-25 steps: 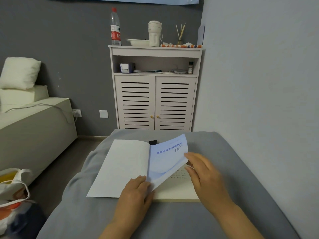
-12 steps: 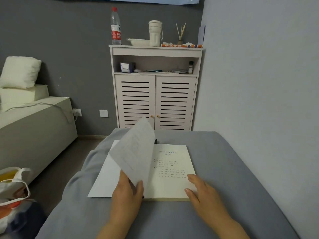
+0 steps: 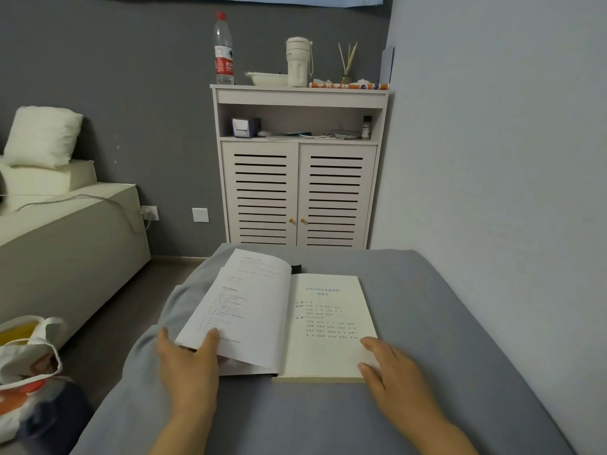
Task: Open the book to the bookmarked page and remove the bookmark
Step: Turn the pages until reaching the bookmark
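**deskcam_guy:** Looking down from the head cam: a thick white-paged paperback book (image 3: 328,323) lies open on a grey fabric-covered bed surface (image 3: 427,323), roughly centred side to side, its bottom edge close to both hands. The right-hand page is flat and shows blue heading text over rows of black print. A small black tab (image 3: 296,268) pokes out at the top of the spine. Could be the bookmark, can't tell for sure.

**pagefan22:** What are the hands doing?

**deskcam_guy:** The left hand (image 3: 189,366) is at the book's lower-left corner, thumb on top of a printed leaf (image 3: 243,307) that's lifted and bowed off the page beneath it, fingers tucked under, so it's pinching that leaf. The right hand (image 3: 394,372) is open, fingers spread and lying flat on the lower-right corner of the right page, not gripping anything.

**pagefan22:** And the room?

**deskcam_guy:** Past the bed's far edge there's a white louvred two-door cabinet (image 3: 299,192) against the dark grey wall, with a clear plastic water bottle with a red label (image 3: 224,50) and a white lidded tumbler (image 3: 298,62) on top. A cream sofa (image 3: 65,231) with a white pillow (image 3: 42,136) sits off to the left, and a white tote bag (image 3: 26,362) is on the floor at lower left.
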